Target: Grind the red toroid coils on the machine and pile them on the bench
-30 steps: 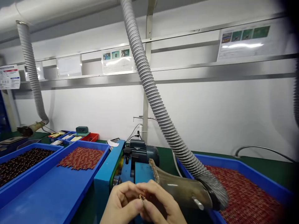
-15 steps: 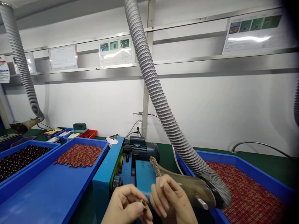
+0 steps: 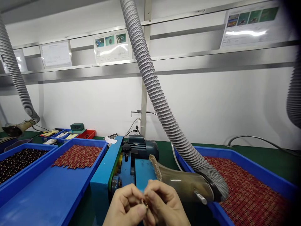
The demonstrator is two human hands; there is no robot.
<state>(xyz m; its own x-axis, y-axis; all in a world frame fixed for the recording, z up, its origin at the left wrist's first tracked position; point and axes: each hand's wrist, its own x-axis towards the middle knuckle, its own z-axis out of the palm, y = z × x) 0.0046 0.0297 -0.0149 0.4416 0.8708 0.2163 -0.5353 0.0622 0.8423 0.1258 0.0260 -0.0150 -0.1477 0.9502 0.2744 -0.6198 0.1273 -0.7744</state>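
Observation:
My left hand and my right hand meet at the bottom middle, fingertips pinched together on a small copper-wound ring part. Both hands sit just in front of a blue bench machine with a dark motor. A clear funnel hood at the end of a grey ribbed hose opens right behind my right hand.
A blue tray on the left holds a patch of red ring parts. Farther left another blue tray holds dark parts. A blue tray on the right is full of red parts. Small bins stand at the back.
My right hand, which had drawn apart from the left half a second ago, has come back onto the small part. The view has shifted slightly.

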